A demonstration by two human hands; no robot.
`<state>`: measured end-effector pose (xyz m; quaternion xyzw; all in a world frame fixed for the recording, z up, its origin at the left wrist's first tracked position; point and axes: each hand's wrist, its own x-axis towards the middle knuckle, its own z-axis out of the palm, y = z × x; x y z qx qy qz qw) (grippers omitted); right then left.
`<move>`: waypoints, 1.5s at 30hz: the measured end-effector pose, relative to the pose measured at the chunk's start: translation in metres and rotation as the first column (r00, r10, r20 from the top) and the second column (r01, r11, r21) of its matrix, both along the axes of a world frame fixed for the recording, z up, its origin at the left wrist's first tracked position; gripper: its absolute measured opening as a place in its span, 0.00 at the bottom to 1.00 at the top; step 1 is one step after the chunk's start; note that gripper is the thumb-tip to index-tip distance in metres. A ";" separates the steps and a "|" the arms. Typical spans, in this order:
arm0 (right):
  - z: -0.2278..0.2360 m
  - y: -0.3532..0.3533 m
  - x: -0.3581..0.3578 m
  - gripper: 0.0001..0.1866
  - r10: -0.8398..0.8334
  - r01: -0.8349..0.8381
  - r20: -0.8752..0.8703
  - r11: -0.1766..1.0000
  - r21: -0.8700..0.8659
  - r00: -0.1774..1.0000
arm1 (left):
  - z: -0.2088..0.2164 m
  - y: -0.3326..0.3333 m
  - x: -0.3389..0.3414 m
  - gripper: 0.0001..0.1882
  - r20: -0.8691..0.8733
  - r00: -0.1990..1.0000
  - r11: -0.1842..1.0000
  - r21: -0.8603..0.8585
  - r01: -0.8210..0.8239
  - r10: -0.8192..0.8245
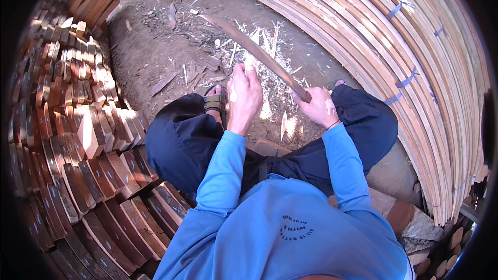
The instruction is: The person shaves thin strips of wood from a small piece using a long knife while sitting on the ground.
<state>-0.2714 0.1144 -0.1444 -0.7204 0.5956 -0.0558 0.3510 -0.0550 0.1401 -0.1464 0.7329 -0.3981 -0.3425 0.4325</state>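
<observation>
My right hand [317,108] is closed round the handle end of a long machete [249,45]. Its brownish blade slants up and to the left, tapering to a point beyond my hands. My left hand [245,96] pinches a small pale piece of wood [251,62], which juts up from the fingertips close to the blade. Whether blade and wood touch, I cannot tell. Below both hands, pale wood shavings [272,78] lie scattered over the bare ground between my feet.
Stacked brown wood blocks [98,186] rise along the left side. Long bent wooden strips [384,36], tied with blue bands, curve round the right. Larger wood chips [164,82] lie on the dirt ground [140,46]. My sandalled left foot [214,102] is near the shavings.
</observation>
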 end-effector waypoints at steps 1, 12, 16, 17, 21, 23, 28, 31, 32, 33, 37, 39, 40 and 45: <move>-0.003 -0.003 0.000 0.22 -0.015 0.015 0.003 1.000 0.019 1.000 | 0.003 0.001 -0.004 0.15 0.028 0.999 1.000 -0.014 0.016 -0.015; -0.026 -0.055 0.011 0.28 -0.256 0.254 0.051 0.966 0.040 0.965 | -0.004 0.010 -0.014 0.13 0.152 0.969 0.981 0.020 0.192 -0.193; -0.032 -0.042 0.010 0.28 -0.262 0.263 0.060 0.965 -0.001 0.963 | -0.023 0.006 -0.003 0.16 0.103 0.992 0.997 -0.013 0.080 -0.078; -0.032 -0.036 0.007 0.28 -0.231 0.232 0.063 0.973 -0.010 0.971 | -0.029 0.003 -0.001 0.17 0.137 0.987 0.996 -0.020 0.088 -0.085; -0.013 -0.007 0.005 0.24 -0.086 0.091 0.077 0.994 -0.062 0.993 | -0.021 0.003 0.001 0.19 0.240 0.968 0.997 -0.005 0.081 -0.077; -0.014 0.000 0.003 0.23 -0.025 0.032 0.083 0.996 -0.086 0.996 | -0.024 0.005 0.001 0.19 0.279 0.960 0.999 -0.025 0.047 -0.038; -0.014 -0.013 0.014 0.21 -0.085 0.085 -0.009 0.996 0.022 0.996 | -0.026 0.005 -0.004 0.19 0.458 0.884 0.977 -0.132 0.167 -0.089; -0.014 -0.023 0.022 0.22 -0.095 0.095 0.034 0.995 -0.024 0.995 | -0.017 0.004 -0.009 0.19 0.381 0.916 0.984 -0.067 0.166 -0.129; -0.010 -0.024 0.024 0.22 -0.112 0.113 0.043 0.993 -0.023 0.993 | -0.010 0.004 -0.011 0.19 0.299 0.943 0.988 0.007 0.151 -0.146; -0.012 -0.025 0.025 0.23 -0.109 0.110 0.045 0.993 -0.033 0.993 | -0.012 0.003 -0.011 0.19 0.309 0.941 0.989 -0.010 0.146 -0.135; -0.031 -0.034 0.026 0.24 -0.105 0.106 0.033 0.994 -0.020 0.994 | -0.018 0.001 -0.010 0.19 0.356 0.930 0.993 -0.044 0.113 -0.091; -0.036 -0.041 0.025 0.26 -0.154 0.154 0.028 0.988 -0.008 0.988 | -0.014 0.003 -0.012 0.19 0.337 0.931 0.988 -0.004 0.151 -0.141; -0.036 -0.046 0.025 0.26 -0.202 0.202 0.030 0.979 -0.012 0.979 | -0.007 0.009 -0.015 0.18 0.302 0.932 0.979 0.036 0.200 -0.202; -0.027 -0.065 0.006 0.27 -0.405 0.399 0.068 0.913 0.082 0.912 | -0.020 0.006 -0.008 0.18 0.283 0.953 0.991 -0.040 0.125 -0.109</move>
